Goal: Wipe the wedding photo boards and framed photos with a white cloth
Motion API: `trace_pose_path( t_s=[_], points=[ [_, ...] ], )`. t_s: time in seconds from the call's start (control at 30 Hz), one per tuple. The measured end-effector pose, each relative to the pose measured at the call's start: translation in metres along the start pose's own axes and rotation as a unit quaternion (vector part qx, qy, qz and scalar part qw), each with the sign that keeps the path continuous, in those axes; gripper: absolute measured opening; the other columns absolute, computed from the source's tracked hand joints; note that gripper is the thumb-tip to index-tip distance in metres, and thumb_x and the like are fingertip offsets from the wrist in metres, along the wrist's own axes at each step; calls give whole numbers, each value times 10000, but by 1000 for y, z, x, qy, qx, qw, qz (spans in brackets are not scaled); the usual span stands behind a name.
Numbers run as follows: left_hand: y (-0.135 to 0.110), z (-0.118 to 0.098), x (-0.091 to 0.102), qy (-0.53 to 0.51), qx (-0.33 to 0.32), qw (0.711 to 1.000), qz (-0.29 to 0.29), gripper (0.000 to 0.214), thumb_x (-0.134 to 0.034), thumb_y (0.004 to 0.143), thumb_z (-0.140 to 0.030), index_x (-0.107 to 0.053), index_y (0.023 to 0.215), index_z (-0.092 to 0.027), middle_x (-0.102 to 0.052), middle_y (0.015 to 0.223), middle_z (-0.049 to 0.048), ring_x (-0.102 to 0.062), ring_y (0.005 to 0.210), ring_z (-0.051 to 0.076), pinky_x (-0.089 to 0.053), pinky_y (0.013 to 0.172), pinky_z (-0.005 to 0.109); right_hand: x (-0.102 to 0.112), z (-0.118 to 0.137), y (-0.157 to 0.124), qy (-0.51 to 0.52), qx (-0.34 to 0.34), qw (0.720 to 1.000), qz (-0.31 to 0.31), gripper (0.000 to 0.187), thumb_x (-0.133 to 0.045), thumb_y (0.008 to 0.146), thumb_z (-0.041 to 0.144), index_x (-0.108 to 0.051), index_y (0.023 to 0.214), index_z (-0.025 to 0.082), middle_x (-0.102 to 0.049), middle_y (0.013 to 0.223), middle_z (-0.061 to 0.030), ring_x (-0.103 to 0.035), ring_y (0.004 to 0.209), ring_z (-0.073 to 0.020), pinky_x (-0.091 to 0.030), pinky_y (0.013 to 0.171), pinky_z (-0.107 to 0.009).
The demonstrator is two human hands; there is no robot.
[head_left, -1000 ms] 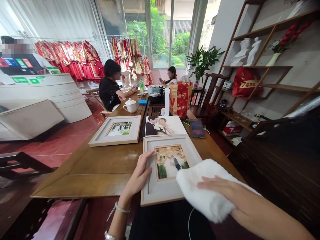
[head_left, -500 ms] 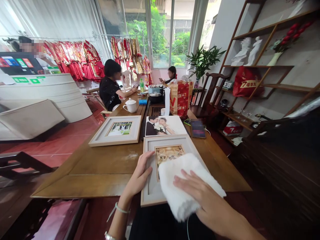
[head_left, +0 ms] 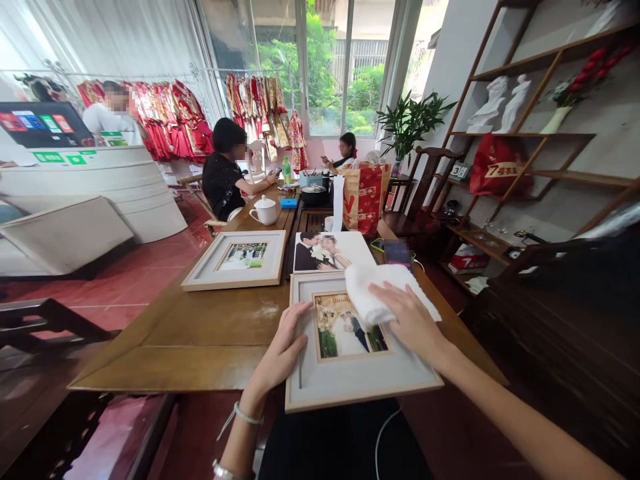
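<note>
A pale wood picture frame (head_left: 364,405) lies face up at the table's near edge, its lower end jutting past the edge. Set in its light mount is a small wedding photo (head_left: 345,332). My left hand (head_left: 284,348) rests over the frame's left side, fingers stretched out flat and thumb apart. With my right hand (head_left: 407,319) I hold a folded white cloth (head_left: 367,283) against the frame's upper right, fingers pressing on top of it. The cloth covers that corner of the frame and the photo's upper right.
A second framed photo (head_left: 234,260) lies to the left, and an unframed wedding print (head_left: 333,252) just beyond. Farther along the wooden table (head_left: 200,367) are a white lidded cup (head_left: 265,211), a phone (head_left: 399,252) and a red paper bag (head_left: 367,199). Two people sit at the far end.
My right hand has slid the cloth up and to the right over the frame, uncovering the photo and the lower right part. My left hand stays on the frame's left side.
</note>
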State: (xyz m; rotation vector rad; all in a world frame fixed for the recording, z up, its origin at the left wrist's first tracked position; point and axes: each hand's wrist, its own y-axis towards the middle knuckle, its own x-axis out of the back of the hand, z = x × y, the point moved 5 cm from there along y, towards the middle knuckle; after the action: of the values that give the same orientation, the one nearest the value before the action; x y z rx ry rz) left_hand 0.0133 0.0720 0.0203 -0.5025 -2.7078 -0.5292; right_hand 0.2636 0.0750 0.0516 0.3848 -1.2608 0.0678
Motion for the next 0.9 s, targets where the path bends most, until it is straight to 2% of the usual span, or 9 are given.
trace_pose_path(
  t_s=[0.1, 0.2, 0.27, 0.37, 0.47, 0.53, 0.67, 0.77, 0.9],
  points=[
    [0, 1, 0, -2, 3, 1000, 1, 523, -428, 848, -104, -429, 1344, -272, -390, 1422, 40, -243, 1380, 233, -119, 1177, 440, -1, -16, 37, 8, -37, 998, -58, 738, -387, 639, -31, -472, 1347, 160, -506, 1378, -94, -363, 1331, -295, -210, 1093, -571],
    [1, 0, 0, 0, 8, 1000, 5, 514, -421, 853, -104, -423, 1341, -265, -377, 1426, 43, -235, 1381, 227, -110, 1178, 434, -5, -9, 59, 19, -5, 999, -26, 695, -417, 647, -3, -512, 1315, 161, -516, 1371, -81, -341, 1339, -312, -205, 1089, -580],
    [1, 0, -1, 0, 10, 1000, 7, 514, -416, 855, -101, -413, 1343, -262, -372, 1428, 46, -231, 1382, 221, -108, 1177, 434, -8, 3, 61, 26, 24, 999, 4, 696, -430, 628, 4, -539, 1292, 181, -534, 1355, -59, -347, 1338, -301, -215, 1092, -565],
    [1, 0, -1, 5, 7, 1000, 7, 516, -416, 851, -98, -407, 1342, -256, -375, 1424, 52, -230, 1381, 222, -110, 1176, 438, -12, 25, 40, 43, 66, 996, 52, 723, -429, 599, 7, -547, 1286, 197, -556, 1335, -45, -379, 1324, -276, -216, 1105, -534],
    [1, 1, -1, 8, 3, 1000, 5, 505, -422, 852, -105, -413, 1336, -248, -380, 1417, 55, -240, 1375, 228, -120, 1174, 431, -9, 47, -4, 75, 112, 984, 117, 751, -429, 574, 8, -546, 1290, 203, -561, 1330, -43, -389, 1320, -256, -203, 1124, -508],
    [1, 1, -1, 5, 2, 1000, 2, 496, -417, 856, -107, -415, 1331, -247, -380, 1415, 55, -245, 1372, 225, -124, 1173, 425, 2, 57, -39, 95, 124, 975, 156, 760, -430, 572, 5, -551, 1287, 232, -557, 1334, -27, -381, 1327, -237, -217, 1133, -473],
    [1, 2, 0, 2, 1, 1000, 0, 494, -411, 860, -104, -412, 1332, -249, -381, 1415, 56, -245, 1372, 221, -120, 1173, 430, 42, 73, -90, 127, 141, 960, 208, 803, -413, 595, -14, -511, 1327, 301, -536, 1351, 28, -371, 1335, -200, -297, 1117, -377],
    [1, 2, -1, 1, 0, 1000, 1, 499, -417, 858, -106, -415, 1334, -253, -384, 1415, 55, -245, 1374, 229, -118, 1172, 438, 60, 81, -103, 135, 161, 937, 280, 755, -456, 607, -9, -550, 1299, 277, -565, 1319, 1, -396, 1317, -238, -295, 1119, -387],
    [1, 1, -1, -8, 9, 1000, 0, 501, -424, 851, -106, -428, 1329, -257, -390, 1415, 53, -247, 1375, 231, -118, 1174, 439, 53, 75, -91, 121, 127, 947, 270, 649, -496, 685, 39, -555, 1290, 269, -500, 1384, -24, -345, 1347, -253, -261, 1128, -447]
  ],
)
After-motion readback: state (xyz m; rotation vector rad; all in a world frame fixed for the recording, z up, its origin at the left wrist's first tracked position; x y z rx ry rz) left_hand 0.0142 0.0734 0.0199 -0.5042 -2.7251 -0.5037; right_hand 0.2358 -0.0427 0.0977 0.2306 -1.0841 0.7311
